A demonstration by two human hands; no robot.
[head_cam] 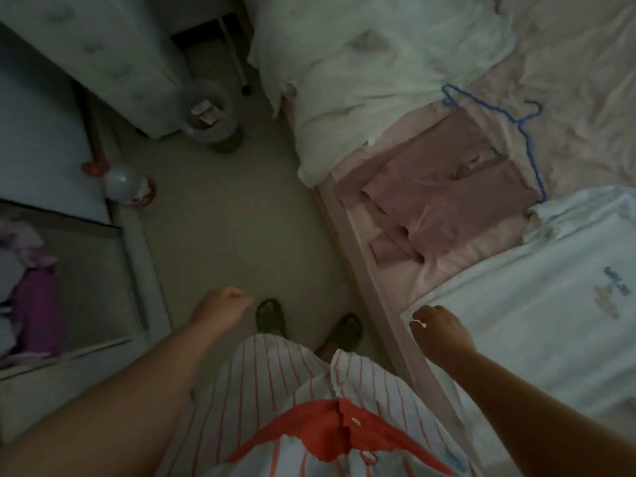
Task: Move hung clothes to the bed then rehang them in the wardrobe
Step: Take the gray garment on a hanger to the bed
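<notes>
Clothes lie on the bed [568,46] in the head view, the only view there is. A pink top [447,201] is spread flat near the bed's edge, with a blue hanger [526,139] lying along its far side and partly on it. A white shirt [550,321] with small print lies just beside the pink top, closer to the person. A white blanket [361,80] is bunched up at the far end of the bed.

The left hand [223,309] hangs over the floor [223,218] with its fingers curled in, and it holds nothing. The right hand [444,333] reaches over the near corner of the white shirt. Its fingers are bent and loose. It may touch the cloth, but it does not look like it has a grip on it yet.

On the left is the wardrobe [86,270], with purple clothes [34,304] low down inside it. The hanging rail cannot be seen.

So the first part looks at least partly done, since two pieces are on the bed. I think the hanging-back part is left to do. The white shirt shows no hanger, so it may need one. The person stands between bed and wardrobe in green slippers [270,316].
</notes>
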